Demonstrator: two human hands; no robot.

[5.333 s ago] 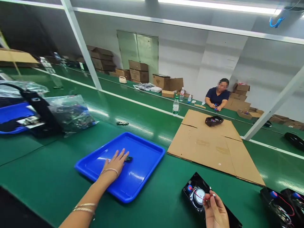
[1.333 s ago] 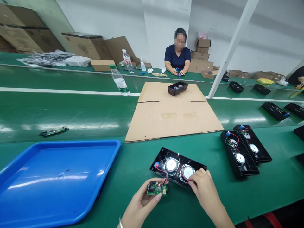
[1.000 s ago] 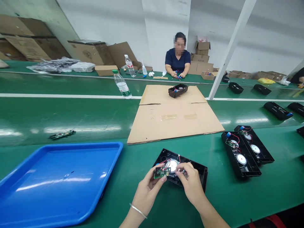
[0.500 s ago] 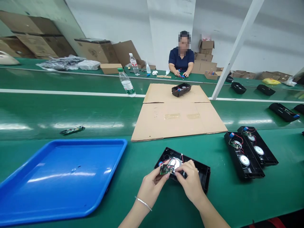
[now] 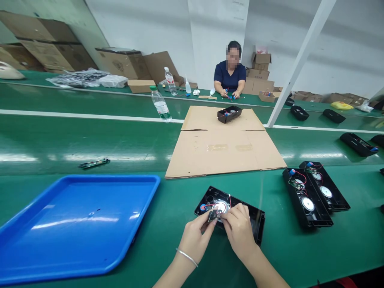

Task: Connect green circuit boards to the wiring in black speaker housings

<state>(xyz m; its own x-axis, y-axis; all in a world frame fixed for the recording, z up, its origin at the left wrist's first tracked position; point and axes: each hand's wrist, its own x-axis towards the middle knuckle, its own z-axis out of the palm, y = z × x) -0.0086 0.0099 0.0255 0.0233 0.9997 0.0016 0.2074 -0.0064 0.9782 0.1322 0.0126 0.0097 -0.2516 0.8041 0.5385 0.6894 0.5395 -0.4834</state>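
Observation:
My left hand point(image 5: 195, 237) pinches a small green circuit board point(image 5: 213, 215), now tilted nearly edge-on, between thumb and fingertips. The fingers of my right hand point(image 5: 239, 228) are closed at the board's right edge, on something too small and hidden to make out. Both hands hover over the near side of a black speaker housing point(image 5: 257, 218) lying open side up on the green bench. Inside it show a round silver speaker point(image 5: 221, 206), a blue-and-red part point(image 5: 203, 207) and thin red wires. My right hand covers part of the housing's middle.
A blue tray point(image 5: 90, 270) lies at left, with another circuit board point(image 5: 94, 163) behind it. Two wired speaker housings point(image 5: 312, 196) sit at right. Ahead are a flattened cardboard sheet point(image 5: 228, 156), a water bottle point(image 5: 161, 105) and a slanting white post point(image 5: 300, 64). A co-worker point(image 5: 230, 76) sits opposite.
The circuit board has turned from showing its green face to nearly edge-on in my left hand. Both hands stay close together over the housing. The view has shifted slightly.

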